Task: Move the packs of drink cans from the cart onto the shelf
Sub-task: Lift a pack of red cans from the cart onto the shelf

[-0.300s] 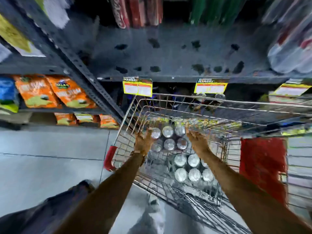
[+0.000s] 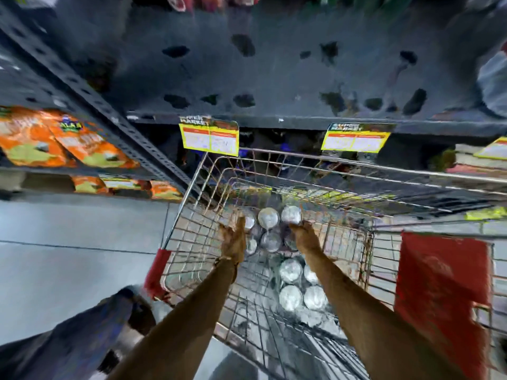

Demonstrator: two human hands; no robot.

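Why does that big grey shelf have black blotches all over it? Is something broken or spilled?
The empty grey shelf above the cart is dotted with dark patches. They look like stains or worn spots, but the picture is too blurry to tell. Nothing looks spilled; the can packs sit upright.

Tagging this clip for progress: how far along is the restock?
Done: nothing visible; the dark shelf above the cart is bare where it shows. In hand: left hand and right hand flank the far pack of cans; the blur hides whether they grip it. Left: that pack and the near pack.
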